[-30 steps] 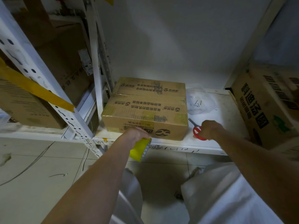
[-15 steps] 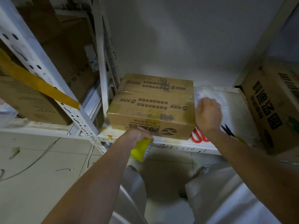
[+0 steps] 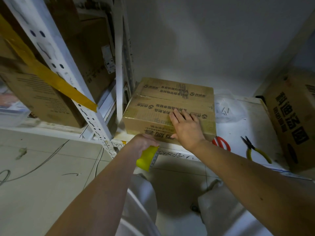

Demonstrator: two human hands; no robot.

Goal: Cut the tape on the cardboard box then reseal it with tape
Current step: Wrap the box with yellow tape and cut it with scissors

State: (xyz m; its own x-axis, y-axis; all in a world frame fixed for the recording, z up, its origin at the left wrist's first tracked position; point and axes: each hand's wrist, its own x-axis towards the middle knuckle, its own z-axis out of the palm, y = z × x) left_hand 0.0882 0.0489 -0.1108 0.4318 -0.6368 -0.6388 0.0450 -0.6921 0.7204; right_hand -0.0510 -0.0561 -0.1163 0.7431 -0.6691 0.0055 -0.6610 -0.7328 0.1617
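A flat cardboard box [image 3: 153, 106] with printed Chinese text lies on a white shelf [image 3: 238, 133], glossy tape across its top and front. My right hand [image 3: 185, 126] lies flat on the box's near top edge, fingers spread. My left hand [image 3: 144, 142] grips a yellow tape roll [image 3: 147, 158] just below the shelf's front edge, under the box's front face. Red-handled scissors [image 3: 221, 143] lie on the shelf to the right of the box, partly hidden by my right wrist.
Yellow-handled pliers [image 3: 255, 149] lie right of the scissors. A large printed carton [image 3: 293, 116] stands at the far right. A clear plastic bag [image 3: 226, 108] with small parts sits behind. White rack posts [image 3: 119, 65] and stored cartons fill the left; tiled floor with cables below.
My right hand let go of the scissors, rose over the box's right end and now presses flat on its top. The left hand with the tape roll stayed under the front edge.
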